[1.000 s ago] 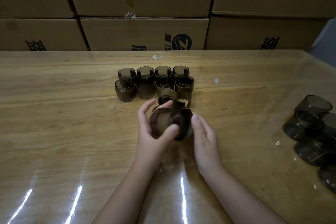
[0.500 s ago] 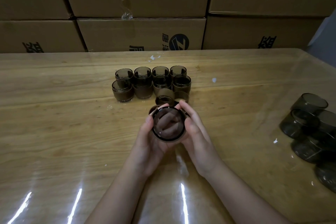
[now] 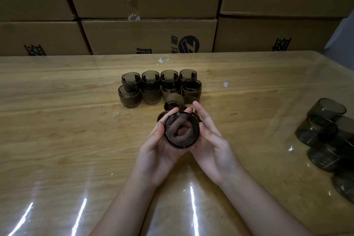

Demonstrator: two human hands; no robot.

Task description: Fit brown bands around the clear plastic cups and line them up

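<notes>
While the smoky clear plastic cup (image 3: 181, 132) sits between both hands: the fitting looks under way. Press the brown band evenly round the wall so it seats level, not skewed, before setting the cup down.
Cup position: centre of the frame, held above the glossy wooden table (image 3: 57, 120), tipped so one round end faces the camera.
Band on this cup: hidden by the palms; I cannot tell how far on it is.
Left hand (image 3: 159, 151): grips the left wall, thumb along the rim, fingers curled behind and showing through the plastic.
Right hand (image 3: 212, 145): grips the right wall likewise, forefinger tip above the rim.
Grip advice: squeeze lightly; the thin wall probably flexes.
Banded cups (image 3: 160, 87): two rows of four, just above the hands.
Loose brown bands (image 3: 174, 99): between those rows and the hands.
Bare cups (image 3: 325, 130): right edge.
</notes>
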